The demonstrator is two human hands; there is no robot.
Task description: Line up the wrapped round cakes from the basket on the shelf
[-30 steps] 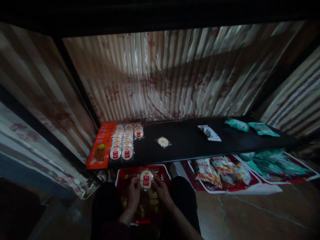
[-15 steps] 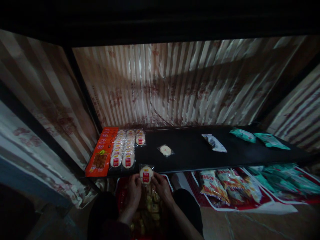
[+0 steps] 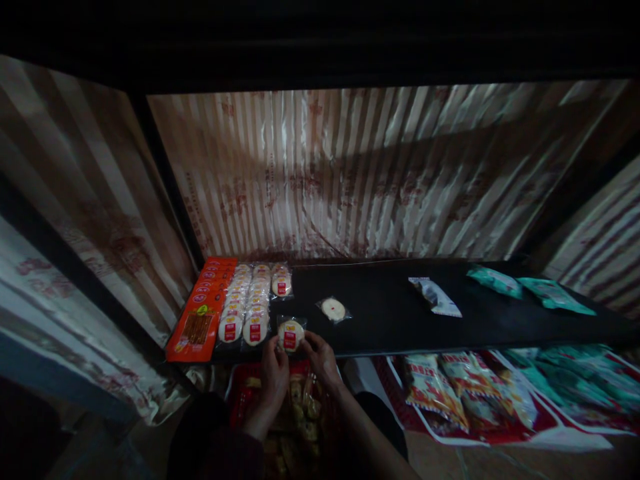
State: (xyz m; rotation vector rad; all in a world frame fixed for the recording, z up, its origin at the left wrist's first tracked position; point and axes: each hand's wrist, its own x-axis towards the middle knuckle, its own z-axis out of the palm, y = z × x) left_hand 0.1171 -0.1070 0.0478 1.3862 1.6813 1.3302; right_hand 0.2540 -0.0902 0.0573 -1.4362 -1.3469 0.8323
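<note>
Between my two hands is a round rice cracker in a clear wrapper [image 3: 291, 335] with a red and yellow label facing up. My left hand [image 3: 275, 377] pinches its left edge, and my right hand [image 3: 323, 361] pinches the right edge. It is over the front edge of the black shelf [image 3: 380, 327]. To its left, overlapping rows of the same wrapped crackers [image 3: 255, 329] lie on the shelf, with a shorter row [image 3: 281, 284] behind. One wrapped cracker [image 3: 334, 309] lies alone to the right, its label not showing.
An orange snack packet [image 3: 203, 313] lies at the shelf's left end. A white packet [image 3: 436, 297] and green packets [image 3: 557, 295] rest on the right. Below are a red basket of wrapped snacks [image 3: 240, 393] between my knees and baskets holding chip bags [image 3: 434, 393] and green bags [image 3: 580, 380].
Both hands have moved the wrapped cracker forward, from in front of the shelf to over its front edge. The view has shifted slightly.
</note>
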